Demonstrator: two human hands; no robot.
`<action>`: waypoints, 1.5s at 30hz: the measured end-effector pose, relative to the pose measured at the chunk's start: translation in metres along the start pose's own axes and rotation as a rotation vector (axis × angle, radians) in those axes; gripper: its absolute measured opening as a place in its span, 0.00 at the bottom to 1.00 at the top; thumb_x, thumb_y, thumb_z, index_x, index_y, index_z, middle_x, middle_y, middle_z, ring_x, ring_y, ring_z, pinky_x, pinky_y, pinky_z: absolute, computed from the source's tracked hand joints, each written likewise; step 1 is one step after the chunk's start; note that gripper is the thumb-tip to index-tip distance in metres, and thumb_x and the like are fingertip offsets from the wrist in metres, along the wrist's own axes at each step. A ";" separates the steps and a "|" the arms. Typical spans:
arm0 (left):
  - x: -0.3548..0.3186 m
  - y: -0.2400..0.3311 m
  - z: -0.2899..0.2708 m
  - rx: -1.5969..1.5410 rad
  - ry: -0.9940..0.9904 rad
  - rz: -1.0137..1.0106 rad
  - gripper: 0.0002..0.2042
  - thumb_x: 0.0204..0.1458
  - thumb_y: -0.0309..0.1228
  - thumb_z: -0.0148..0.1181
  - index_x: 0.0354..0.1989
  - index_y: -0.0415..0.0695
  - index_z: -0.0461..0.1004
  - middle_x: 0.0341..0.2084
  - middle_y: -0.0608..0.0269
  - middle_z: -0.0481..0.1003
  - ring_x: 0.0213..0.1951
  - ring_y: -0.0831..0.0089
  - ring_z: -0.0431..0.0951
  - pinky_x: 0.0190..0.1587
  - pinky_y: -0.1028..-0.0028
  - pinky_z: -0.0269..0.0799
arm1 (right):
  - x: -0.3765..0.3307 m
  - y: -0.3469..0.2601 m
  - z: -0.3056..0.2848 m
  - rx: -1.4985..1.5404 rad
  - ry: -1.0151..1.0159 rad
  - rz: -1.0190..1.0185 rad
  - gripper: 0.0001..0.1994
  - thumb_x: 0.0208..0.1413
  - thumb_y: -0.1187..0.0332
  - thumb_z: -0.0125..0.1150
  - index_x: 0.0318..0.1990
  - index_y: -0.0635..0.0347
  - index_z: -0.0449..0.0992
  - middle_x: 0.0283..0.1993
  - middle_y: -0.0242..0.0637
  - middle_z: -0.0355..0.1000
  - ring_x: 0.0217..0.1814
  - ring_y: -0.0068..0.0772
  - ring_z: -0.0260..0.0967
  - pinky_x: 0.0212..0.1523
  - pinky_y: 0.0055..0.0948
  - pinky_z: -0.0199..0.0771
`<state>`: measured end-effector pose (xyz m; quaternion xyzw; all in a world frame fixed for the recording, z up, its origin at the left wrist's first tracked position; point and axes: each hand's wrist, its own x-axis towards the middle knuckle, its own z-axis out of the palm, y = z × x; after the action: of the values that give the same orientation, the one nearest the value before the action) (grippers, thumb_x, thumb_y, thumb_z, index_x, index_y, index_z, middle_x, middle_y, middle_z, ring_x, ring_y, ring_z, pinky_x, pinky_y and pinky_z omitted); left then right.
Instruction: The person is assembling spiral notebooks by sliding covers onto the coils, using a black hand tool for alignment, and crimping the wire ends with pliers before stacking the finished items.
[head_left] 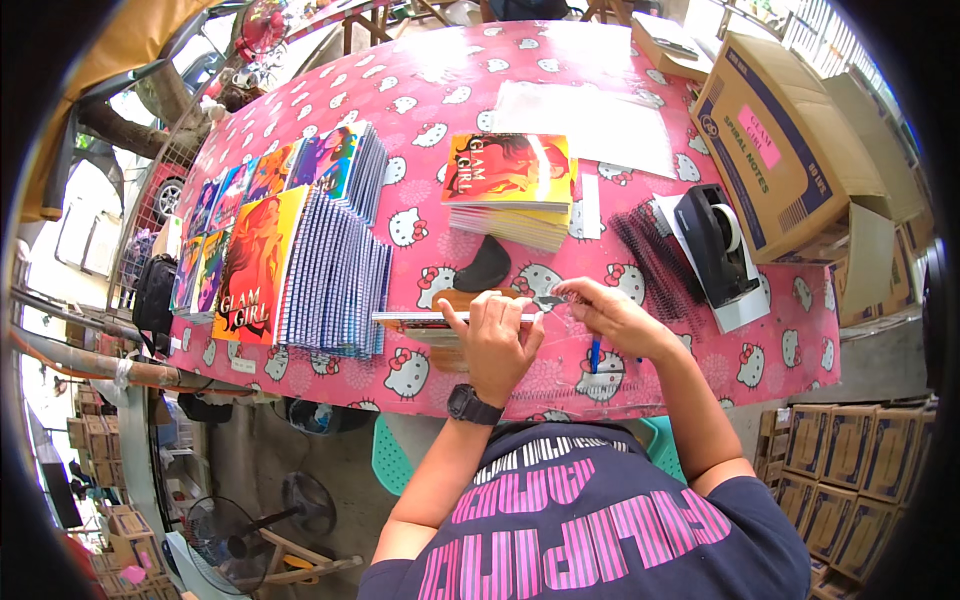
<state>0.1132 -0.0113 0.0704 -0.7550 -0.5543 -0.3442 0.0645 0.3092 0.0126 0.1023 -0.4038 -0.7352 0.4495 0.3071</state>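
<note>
Nearest the body, the left hand (497, 338), with a black watch on its wrist, lies palm-down on a thin spiral-type notebook (452, 320) that rests flat at the near edge of the pink cartoon-cat-patterned tablecloth (420, 95). The notebook's long axis runs left to right across the person, and its right end sits directly between the two hands. The left fingers are curled together and pressed down over that right end, pinning the cover. The left hand is the one on the notebook proper.

Just to the right, the right hand (612, 318) comes in with its fingertips pinched together at the notebook's right edge, where something small and pale is nipped between thumb and forefinger; what it is cannot be made out. The two hands' fingertips nearly meet there. A blue pen (595, 354) lies under the right wrist, pointing away from the body.

Further out, a black curved piece (485, 266) sits just beyond the left hand, and a loose bunch of black plastic binding combs (655, 258) lies beyond the right, beside a black tape dispenser (715, 245). Behind these stands a stack of notebooks with a yellow-and-red illustrated cover (510, 185). To the left, fanned stacks of similar notebooks (300, 265) spread over the cloth. A brown cardboard carton (790, 140) stands at the far right.
</note>
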 end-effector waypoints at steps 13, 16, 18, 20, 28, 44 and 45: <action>0.005 -0.024 -0.033 -0.445 -0.150 0.031 0.06 0.44 0.26 0.61 0.32 0.47 0.77 0.30 0.65 0.74 0.36 0.66 0.73 0.50 0.64 0.59 | 0.011 -0.006 0.014 -0.104 0.001 -0.140 0.08 0.53 0.74 0.59 0.41 0.59 0.77 0.35 0.39 0.67 0.38 0.37 0.68 0.40 0.32 0.68; 0.004 -0.026 -0.033 -0.478 -0.162 0.057 0.06 0.43 0.25 0.61 0.31 0.47 0.77 0.29 0.65 0.74 0.36 0.66 0.73 0.50 0.64 0.58 | 0.011 -0.001 0.015 -0.135 -0.041 -0.146 0.10 0.50 0.75 0.61 0.42 0.58 0.77 0.36 0.39 0.66 0.40 0.38 0.67 0.41 0.32 0.68; 0.005 -0.025 -0.036 -0.494 -0.184 0.064 0.06 0.43 0.25 0.61 0.31 0.47 0.77 0.29 0.66 0.74 0.36 0.67 0.73 0.50 0.64 0.58 | 0.011 -0.002 0.015 -0.174 -0.050 -0.159 0.11 0.49 0.76 0.61 0.42 0.58 0.77 0.36 0.39 0.66 0.40 0.39 0.66 0.41 0.32 0.68; 0.005 -0.025 -0.037 -0.500 -0.182 0.055 0.06 0.43 0.25 0.62 0.31 0.47 0.77 0.28 0.66 0.74 0.36 0.67 0.73 0.50 0.65 0.58 | 0.011 -0.009 0.015 -0.220 -0.032 -0.188 0.12 0.48 0.77 0.62 0.41 0.58 0.77 0.37 0.40 0.66 0.41 0.40 0.66 0.41 0.33 0.68; 0.010 -0.022 -0.035 -0.498 -0.169 0.043 0.07 0.44 0.27 0.62 0.33 0.49 0.76 0.28 0.67 0.73 0.36 0.68 0.73 0.49 0.65 0.58 | 0.008 -0.001 0.016 -0.185 -0.027 -0.291 0.11 0.51 0.75 0.58 0.43 0.59 0.74 0.33 0.41 0.68 0.36 0.41 0.68 0.39 0.36 0.70; 0.001 -0.020 -0.026 -0.347 -0.216 0.081 0.05 0.49 0.36 0.60 0.35 0.55 0.76 0.34 0.74 0.74 0.43 0.73 0.71 0.54 0.57 0.48 | 0.134 0.084 0.071 -0.665 -0.095 -0.051 0.38 0.40 0.46 0.66 0.58 0.59 0.65 0.60 0.58 0.55 0.63 0.61 0.53 0.61 0.48 0.57; 0.002 -0.020 -0.026 -0.342 -0.227 0.082 0.06 0.48 0.35 0.61 0.35 0.55 0.75 0.34 0.74 0.74 0.43 0.73 0.71 0.54 0.56 0.48 | 0.138 0.083 0.075 -0.721 -0.082 -0.062 0.38 0.39 0.46 0.67 0.57 0.60 0.67 0.58 0.58 0.57 0.62 0.61 0.54 0.61 0.49 0.57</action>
<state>0.0846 -0.0143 0.0854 -0.8109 -0.4602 -0.3431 -0.1136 0.2072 0.1241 0.0079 -0.4454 -0.8700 0.1677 0.1286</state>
